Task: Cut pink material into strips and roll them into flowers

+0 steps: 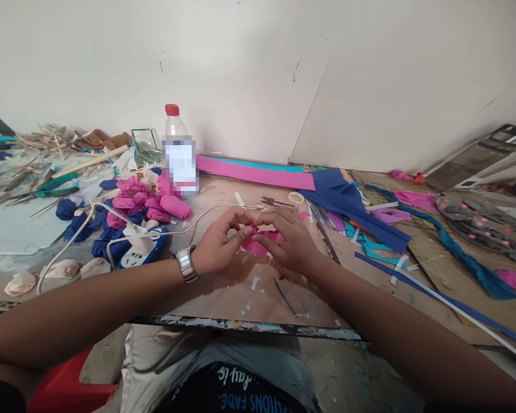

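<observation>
Between my two hands is a piece of pink crepe paper (254,245), low over the tabletop. My left hand (223,238), with a metal watch on its wrist, pinches the paper's gathered upper part between thumb and fingers. From the other side my right hand (286,238) grips the same piece, its thumb across the front and the fingers curled behind. Part of the paper is hidden by my fingers. Left of my hands lie rolled pink paper flowers (131,201), dark blue ones (75,221) and cream ones (64,268).
A red-capped bottle (172,123) stands behind the flowers. A power strip (143,252) with a white cable sits left of my wrist. Pink paper strip (258,173), blue paper (339,195), a tape roll (296,198) and scissors (277,202) lie beyond. Green-handled pliers (55,186) rest far left.
</observation>
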`<state>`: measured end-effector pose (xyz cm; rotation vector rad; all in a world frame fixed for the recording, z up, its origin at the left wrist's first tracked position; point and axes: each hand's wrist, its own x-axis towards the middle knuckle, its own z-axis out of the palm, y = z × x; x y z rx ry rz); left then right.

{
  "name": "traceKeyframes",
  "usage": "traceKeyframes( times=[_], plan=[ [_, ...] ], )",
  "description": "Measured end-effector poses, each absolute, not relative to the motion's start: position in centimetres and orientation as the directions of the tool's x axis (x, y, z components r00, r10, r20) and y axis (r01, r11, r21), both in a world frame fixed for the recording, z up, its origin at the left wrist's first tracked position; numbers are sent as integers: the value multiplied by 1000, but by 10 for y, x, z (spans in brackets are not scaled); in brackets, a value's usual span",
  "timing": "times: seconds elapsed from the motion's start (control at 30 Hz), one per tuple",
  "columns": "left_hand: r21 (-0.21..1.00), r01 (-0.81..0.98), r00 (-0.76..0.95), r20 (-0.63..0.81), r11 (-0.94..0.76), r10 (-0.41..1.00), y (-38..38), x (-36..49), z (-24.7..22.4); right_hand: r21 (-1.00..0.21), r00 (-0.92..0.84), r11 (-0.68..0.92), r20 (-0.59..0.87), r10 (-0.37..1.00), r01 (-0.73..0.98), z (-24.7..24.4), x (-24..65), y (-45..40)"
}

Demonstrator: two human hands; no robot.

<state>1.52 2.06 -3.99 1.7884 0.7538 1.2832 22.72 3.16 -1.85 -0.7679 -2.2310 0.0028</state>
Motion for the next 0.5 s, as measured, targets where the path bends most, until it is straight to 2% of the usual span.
traceKeyframes(
  times=[0.17,0.5],
  plan=[
    [860,48,262,480,-508,837,22,15,-41,-278,-499,801,661,560,530,-18,228,31],
    [843,107,260,487,-527,834,23,14,-40,-254,-501,814,681,534,523,-18,227,31]
  ],
)
